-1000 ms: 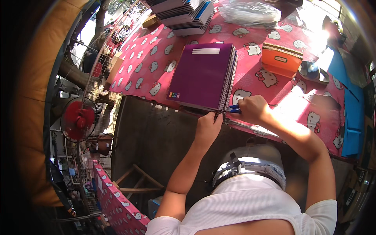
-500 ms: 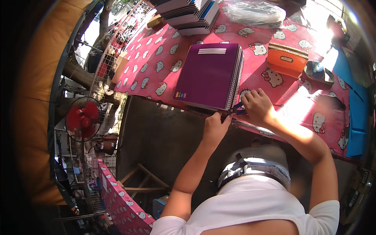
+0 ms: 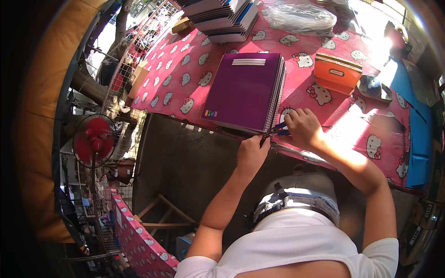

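Note:
A purple spiral-bound notebook (image 3: 245, 90) lies on top of a stack on the pink cartoon-cat tablecloth (image 3: 181, 74). My left hand (image 3: 252, 150) pinches the near corner of the stack at the table's front edge. My right hand (image 3: 302, 127) holds a small blue-handled tool (image 3: 279, 129), probably pliers, whose tip meets the end of the spiral wire by the left fingers.
More notebooks (image 3: 225, 16) are stacked at the far edge, next to a clear plastic bag (image 3: 303, 16). An orange box (image 3: 337, 73) and a dark round object (image 3: 373, 88) sit to the right, with blue sheets (image 3: 419, 134) beyond. A red fan (image 3: 95, 141) stands at the left.
Both hands have stayed at the notebook's near right corner, with only small shifts; the view has moved slightly.

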`<action>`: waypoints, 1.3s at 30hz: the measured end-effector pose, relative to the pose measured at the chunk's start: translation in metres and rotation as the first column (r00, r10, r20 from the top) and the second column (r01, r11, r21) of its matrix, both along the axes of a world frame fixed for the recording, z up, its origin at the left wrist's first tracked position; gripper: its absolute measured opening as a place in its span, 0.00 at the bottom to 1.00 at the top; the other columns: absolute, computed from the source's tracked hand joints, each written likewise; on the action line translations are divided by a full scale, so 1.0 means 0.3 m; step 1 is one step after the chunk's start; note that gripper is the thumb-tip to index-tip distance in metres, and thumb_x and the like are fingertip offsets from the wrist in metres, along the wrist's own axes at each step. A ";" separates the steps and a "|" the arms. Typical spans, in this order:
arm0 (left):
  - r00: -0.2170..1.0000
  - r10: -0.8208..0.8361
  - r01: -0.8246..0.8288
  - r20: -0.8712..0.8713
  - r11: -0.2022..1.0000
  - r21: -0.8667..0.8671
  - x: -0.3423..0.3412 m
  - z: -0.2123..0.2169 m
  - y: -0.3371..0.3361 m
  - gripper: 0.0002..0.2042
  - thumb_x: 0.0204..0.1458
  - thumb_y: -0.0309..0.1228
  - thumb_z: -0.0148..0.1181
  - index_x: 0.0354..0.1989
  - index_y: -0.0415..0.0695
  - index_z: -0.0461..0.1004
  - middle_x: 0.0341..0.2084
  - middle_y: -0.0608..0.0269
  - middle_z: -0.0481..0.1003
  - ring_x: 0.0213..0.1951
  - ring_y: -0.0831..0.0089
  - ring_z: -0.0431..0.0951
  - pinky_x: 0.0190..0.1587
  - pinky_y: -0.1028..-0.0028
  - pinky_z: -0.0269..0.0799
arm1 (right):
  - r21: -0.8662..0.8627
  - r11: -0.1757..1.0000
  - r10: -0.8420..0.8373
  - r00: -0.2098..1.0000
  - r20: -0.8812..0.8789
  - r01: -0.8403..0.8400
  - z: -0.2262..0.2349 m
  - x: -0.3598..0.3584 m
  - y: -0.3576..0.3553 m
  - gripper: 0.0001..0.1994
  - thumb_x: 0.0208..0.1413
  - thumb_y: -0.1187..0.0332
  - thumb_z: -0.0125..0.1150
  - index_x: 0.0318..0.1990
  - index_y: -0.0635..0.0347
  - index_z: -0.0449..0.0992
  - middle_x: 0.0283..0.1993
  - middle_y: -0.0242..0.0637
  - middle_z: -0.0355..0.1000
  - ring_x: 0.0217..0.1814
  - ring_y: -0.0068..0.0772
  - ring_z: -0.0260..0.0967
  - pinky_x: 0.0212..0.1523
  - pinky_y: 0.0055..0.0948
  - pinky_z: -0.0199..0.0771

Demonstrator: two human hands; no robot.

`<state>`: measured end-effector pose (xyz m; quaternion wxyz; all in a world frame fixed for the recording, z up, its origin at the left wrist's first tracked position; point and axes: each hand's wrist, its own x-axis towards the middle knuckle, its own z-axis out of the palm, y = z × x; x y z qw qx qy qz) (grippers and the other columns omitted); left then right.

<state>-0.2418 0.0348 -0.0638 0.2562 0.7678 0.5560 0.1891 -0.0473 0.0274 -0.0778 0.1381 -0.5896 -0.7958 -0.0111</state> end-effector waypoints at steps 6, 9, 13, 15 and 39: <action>0.970 0.134 -0.056 0.203 0.935 -0.349 -0.039 -0.014 0.024 0.12 0.54 0.36 0.60 0.37 0.39 0.78 0.17 0.63 0.75 0.19 0.81 0.73 0.22 0.77 0.68 | -0.534 0.841 -0.136 0.989 -0.053 0.087 0.081 0.001 0.007 0.27 0.44 0.40 0.62 0.28 0.60 0.76 0.30 0.37 0.74 0.38 0.38 0.73 0.41 0.37 0.70; 0.938 0.255 -0.125 0.236 0.882 -0.455 -0.049 -0.025 0.019 0.12 0.54 0.38 0.60 0.39 0.42 0.78 0.17 0.70 0.73 0.18 0.83 0.72 0.22 0.81 0.68 | -0.276 0.959 -0.070 0.997 -0.014 0.064 -0.011 0.041 -0.012 0.28 0.44 0.40 0.62 0.33 0.61 0.77 0.35 0.39 0.74 0.43 0.40 0.72 0.47 0.43 0.68; 0.980 0.090 -0.035 0.176 0.955 -0.293 -0.032 -0.035 0.025 0.15 0.52 0.38 0.62 0.42 0.40 0.78 0.18 0.66 0.75 0.18 0.82 0.72 0.23 0.78 0.68 | 0.127 0.992 -0.028 0.998 0.054 0.021 -0.045 0.017 -0.004 0.30 0.44 0.41 0.62 0.40 0.63 0.74 0.39 0.40 0.71 0.47 0.39 0.69 0.55 0.46 0.64; 0.980 0.044 -0.009 0.193 0.984 -0.176 -0.034 -0.073 0.025 0.15 0.51 0.38 0.63 0.43 0.40 0.78 0.19 0.65 0.76 0.19 0.81 0.72 0.23 0.77 0.69 | 0.155 0.988 -0.005 0.998 0.062 -0.005 -0.057 -0.001 0.004 0.32 0.44 0.39 0.61 0.42 0.63 0.73 0.38 0.40 0.70 0.46 0.40 0.68 0.58 0.45 0.61; 0.960 -0.020 0.036 0.278 0.998 -0.051 -0.012 -0.056 0.025 0.10 0.50 0.31 0.60 0.31 0.35 0.77 0.18 0.48 0.75 0.21 0.61 0.78 0.26 0.69 0.69 | -0.096 0.994 0.053 0.996 0.072 -0.046 -0.004 0.002 0.006 0.29 0.47 0.40 0.59 0.35 0.63 0.76 0.36 0.39 0.74 0.42 0.39 0.72 0.44 0.39 0.69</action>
